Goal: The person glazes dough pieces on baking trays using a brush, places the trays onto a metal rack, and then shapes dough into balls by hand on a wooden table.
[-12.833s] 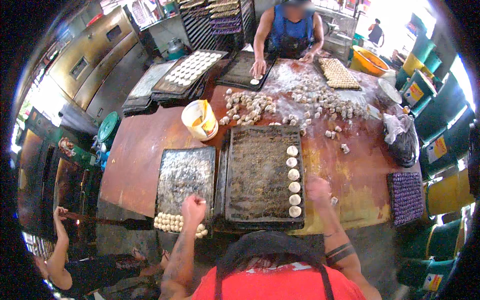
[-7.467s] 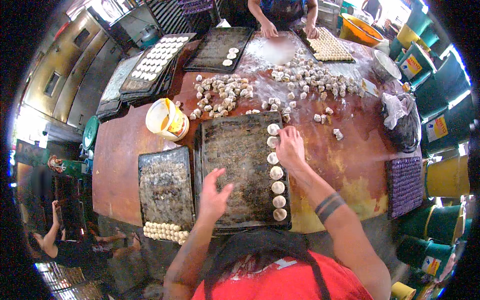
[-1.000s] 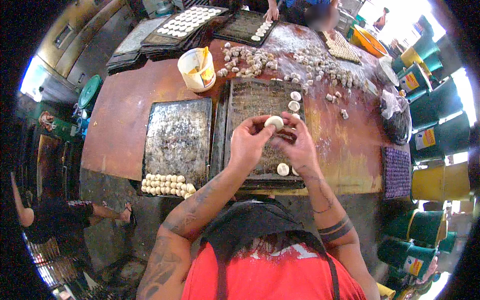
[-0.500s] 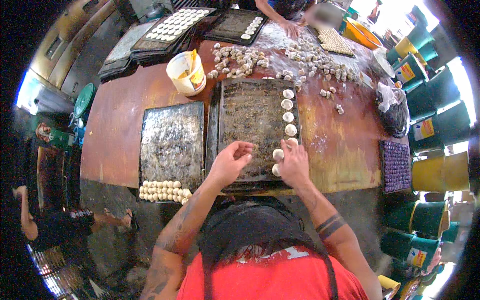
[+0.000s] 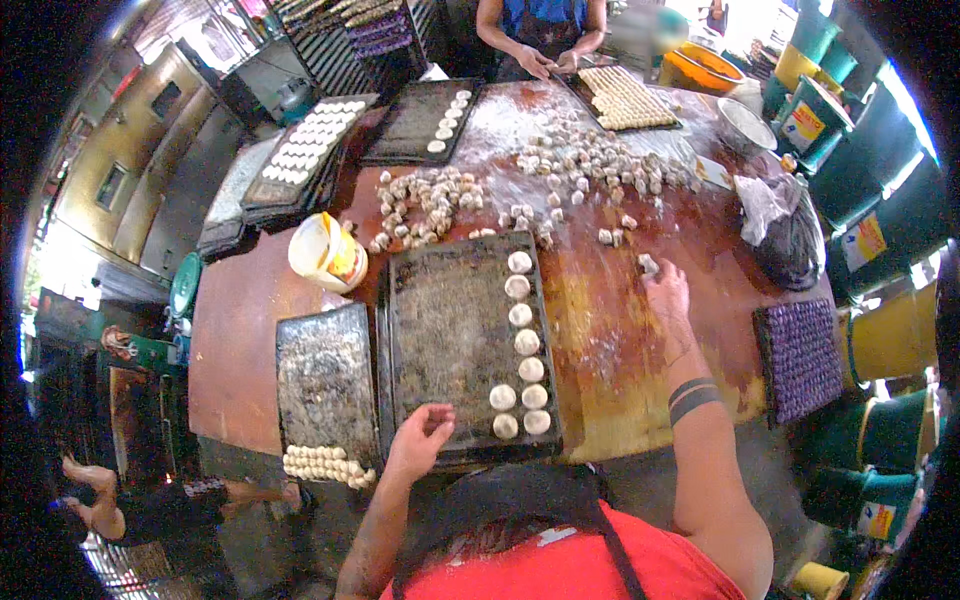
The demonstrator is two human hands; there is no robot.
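My right hand (image 5: 668,298) reaches forward over the wooden table, its fingertips closed on a small flour-dusted lump (image 5: 648,264). My left hand (image 5: 420,441) hovers over the near left of a dark baking tray (image 5: 440,340), thumb and fingers apart, holding nothing. White round dough pieces (image 5: 527,342) make a column along that tray's right side, with a short second column beside its near end. To its left is another worn tray (image 5: 325,370), with rows of small pale dough balls (image 5: 325,465) at its near edge.
Loose floured lumps (image 5: 600,160) cover the far table (image 5: 610,370). A white bucket (image 5: 325,255) stands beyond the trays. A co-worker's hands (image 5: 550,62) are by a filled tray (image 5: 630,98). Right: a plastic bag (image 5: 785,235) and a tray of purple pieces (image 5: 800,360).
My right hand has left the dough pieces on the tray and moved right and forward to the lump. My left hand has drawn back toward the tray's near edge. The view has shifted.
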